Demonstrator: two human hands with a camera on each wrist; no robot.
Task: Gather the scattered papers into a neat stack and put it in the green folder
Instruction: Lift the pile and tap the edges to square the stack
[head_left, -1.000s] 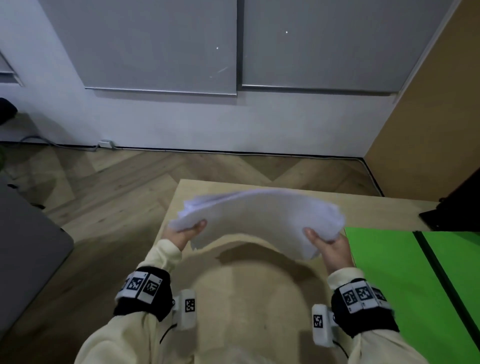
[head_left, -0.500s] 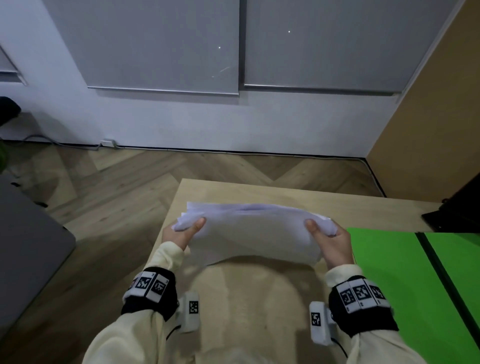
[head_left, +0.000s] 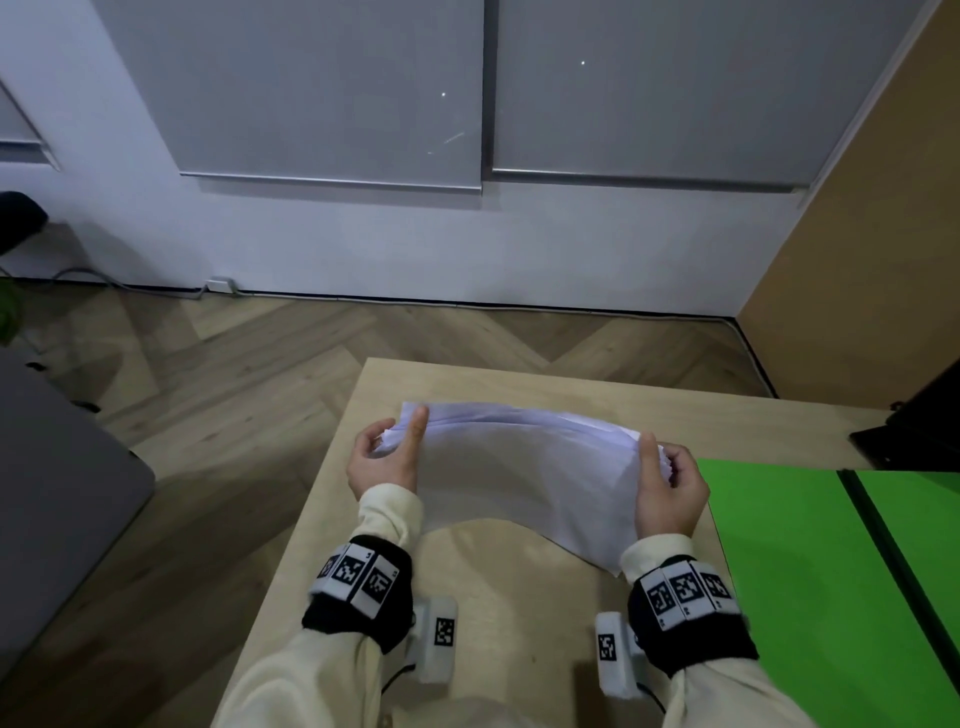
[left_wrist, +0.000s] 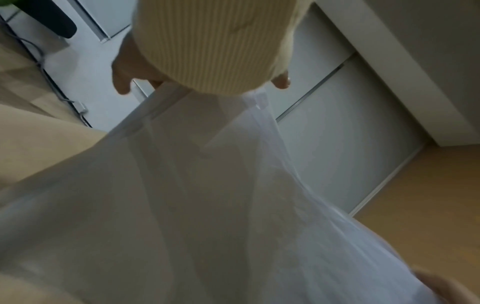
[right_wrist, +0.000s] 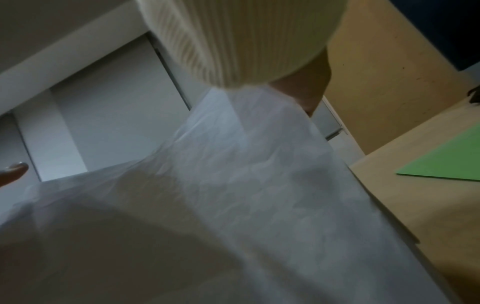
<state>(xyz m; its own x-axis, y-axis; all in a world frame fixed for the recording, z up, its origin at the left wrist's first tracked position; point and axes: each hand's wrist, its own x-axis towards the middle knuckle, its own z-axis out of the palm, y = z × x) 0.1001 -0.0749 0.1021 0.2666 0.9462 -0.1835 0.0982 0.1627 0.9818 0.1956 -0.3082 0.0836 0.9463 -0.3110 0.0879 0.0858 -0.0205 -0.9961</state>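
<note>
A bunch of white papers (head_left: 524, 467) is held up on edge above the wooden table (head_left: 519, 613), bowed in the middle, its near sheet drooping toward me. My left hand (head_left: 387, 457) grips the left end, thumb laid on the near face. My right hand (head_left: 667, 486) grips the right end the same way. The sheets' top edges are uneven. The green folder (head_left: 800, 561) lies open flat on the table just right of my right hand. In both wrist views the paper (left_wrist: 207, 205) (right_wrist: 233, 195) fills the frame below cream sleeves; the folder (right_wrist: 446, 164) shows at right.
The table's left edge (head_left: 311, 509) drops to the herringbone floor. A dark object (head_left: 914, 431) sits at the table's far right. A grey surface (head_left: 57, 499) stands to the left. Grey panelled wall lies ahead.
The papers went from lying arched and flat between my hands to standing on edge, lowered toward the table. Both hands rotated so the thumbs face me.
</note>
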